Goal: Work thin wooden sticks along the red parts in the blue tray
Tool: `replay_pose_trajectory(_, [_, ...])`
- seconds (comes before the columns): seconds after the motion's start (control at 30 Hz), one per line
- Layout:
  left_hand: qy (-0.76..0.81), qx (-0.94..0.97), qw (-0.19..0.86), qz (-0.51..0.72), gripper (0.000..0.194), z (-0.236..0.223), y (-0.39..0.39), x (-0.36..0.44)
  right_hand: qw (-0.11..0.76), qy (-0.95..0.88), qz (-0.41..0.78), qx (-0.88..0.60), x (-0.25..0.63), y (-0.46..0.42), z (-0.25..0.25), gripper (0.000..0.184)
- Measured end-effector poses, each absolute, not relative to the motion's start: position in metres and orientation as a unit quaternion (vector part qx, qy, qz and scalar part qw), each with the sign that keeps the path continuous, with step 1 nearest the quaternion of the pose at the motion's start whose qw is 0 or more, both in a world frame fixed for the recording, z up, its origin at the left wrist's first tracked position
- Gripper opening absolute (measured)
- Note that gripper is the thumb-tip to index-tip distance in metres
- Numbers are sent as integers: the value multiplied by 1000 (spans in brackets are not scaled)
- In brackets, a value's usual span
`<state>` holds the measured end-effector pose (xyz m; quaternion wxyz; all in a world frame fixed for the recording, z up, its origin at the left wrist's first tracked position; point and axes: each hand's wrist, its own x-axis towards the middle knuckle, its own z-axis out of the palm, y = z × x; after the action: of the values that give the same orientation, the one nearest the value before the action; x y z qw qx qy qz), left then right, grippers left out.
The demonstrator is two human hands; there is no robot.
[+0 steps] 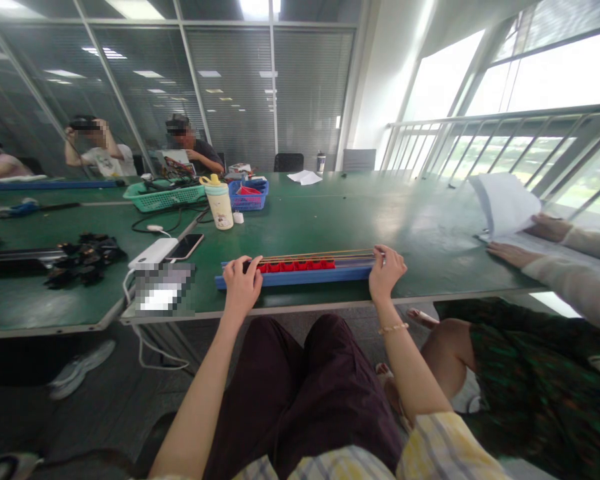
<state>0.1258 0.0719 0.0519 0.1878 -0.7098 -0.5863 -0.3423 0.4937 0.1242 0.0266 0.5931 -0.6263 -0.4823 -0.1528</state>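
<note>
The lap lies nearest, below the green tabletop. The blue rail sits at the tabletop's edge, within both hands' reach. The left hand's fingers curl together over the rail's left end, steadying it. The right hand's fingers clamp the ends of the thin rods, holding them level above the red blocks.

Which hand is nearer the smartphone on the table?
Left. The left hand is just right of the smartphone; the right hand is farther right, at the other end of the blue bar.
</note>
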Motion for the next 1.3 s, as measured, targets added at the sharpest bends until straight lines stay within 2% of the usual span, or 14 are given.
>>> replay_pose_trajectory(0.3, [-585, -707, 187, -350, 42, 50, 74, 125, 657, -517, -123, -535, 497, 123, 31, 27])
replay_pose_trajectory(0.73, [-581, -705, 188, -361, 45, 49, 76, 124, 697, -466, -84, -538, 501, 125, 29, 29])
replay_pose_trajectory(1.3, [-577, -713, 182, -355, 36, 53, 71, 125, 680, -484, -69, -547, 500, 127, 29, 30])
